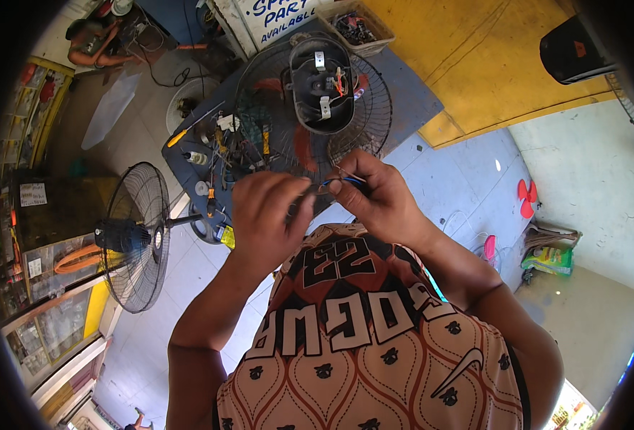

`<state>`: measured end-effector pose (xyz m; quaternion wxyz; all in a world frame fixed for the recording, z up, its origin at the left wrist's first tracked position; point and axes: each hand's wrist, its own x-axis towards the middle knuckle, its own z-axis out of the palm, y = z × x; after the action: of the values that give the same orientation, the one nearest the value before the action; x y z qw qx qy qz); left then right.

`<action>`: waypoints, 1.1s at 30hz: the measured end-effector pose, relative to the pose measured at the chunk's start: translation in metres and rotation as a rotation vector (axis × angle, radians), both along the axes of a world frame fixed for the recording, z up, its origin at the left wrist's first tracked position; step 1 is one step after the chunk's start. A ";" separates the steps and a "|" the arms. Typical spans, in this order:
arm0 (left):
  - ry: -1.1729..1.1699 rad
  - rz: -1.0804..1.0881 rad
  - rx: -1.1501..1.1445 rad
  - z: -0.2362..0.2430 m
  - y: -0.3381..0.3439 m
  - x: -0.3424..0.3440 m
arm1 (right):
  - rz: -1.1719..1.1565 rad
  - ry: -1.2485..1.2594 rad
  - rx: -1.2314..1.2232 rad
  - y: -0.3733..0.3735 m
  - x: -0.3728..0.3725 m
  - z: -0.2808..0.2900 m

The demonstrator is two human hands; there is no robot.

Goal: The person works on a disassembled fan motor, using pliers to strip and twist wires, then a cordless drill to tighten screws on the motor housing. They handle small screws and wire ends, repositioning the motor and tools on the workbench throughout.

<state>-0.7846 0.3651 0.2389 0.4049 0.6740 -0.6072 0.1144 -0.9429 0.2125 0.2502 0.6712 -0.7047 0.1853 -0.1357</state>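
Note:
Close to my chest, both hands are closed on thin electrical wires [348, 178], one blue and one copper-brown. My right hand [380, 195] pinches them between thumb and fingertips. Opposite it, my left hand [270, 213] has its fingers curled at the wires' other end, where the grip is partly hidden. Just beyond my hands lies a round black wire fan guard [383, 93] with red blades [304, 147] inside. An oval black housing [301, 107] rests on it, showing metal brackets and small coloured wires.
A dark workbench [417, 100] carries tools, loose parts and a yellow-handled screwdriver [178, 137]. A parts bin [363, 46] sits at its back. To the left stands a black fan [139, 236]. Another person [91, 44] is at the far left. A red fan blade [526, 198] is at the right.

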 end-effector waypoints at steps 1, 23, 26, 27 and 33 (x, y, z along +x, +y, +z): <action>-0.085 -0.026 -0.009 -0.001 -0.001 0.003 | 0.003 -0.019 0.003 0.001 0.000 0.000; -0.157 -0.027 0.024 0.006 0.004 -0.002 | 0.049 -0.104 0.112 0.006 -0.003 -0.005; -0.081 -0.025 0.086 0.005 0.005 -0.009 | 0.084 -0.138 -0.169 0.006 -0.004 -0.004; 0.125 -0.035 0.134 0.005 0.006 -0.014 | 0.092 -0.163 -0.335 0.006 -0.003 -0.004; 1.540 -0.060 0.273 0.008 0.014 -0.021 | 0.023 -0.159 -0.364 0.007 -0.002 -0.003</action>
<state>-0.8055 0.3795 0.2466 0.6286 0.5907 -0.1819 -0.4721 -0.9449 0.2191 0.2471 0.5467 -0.8037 0.0960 -0.2145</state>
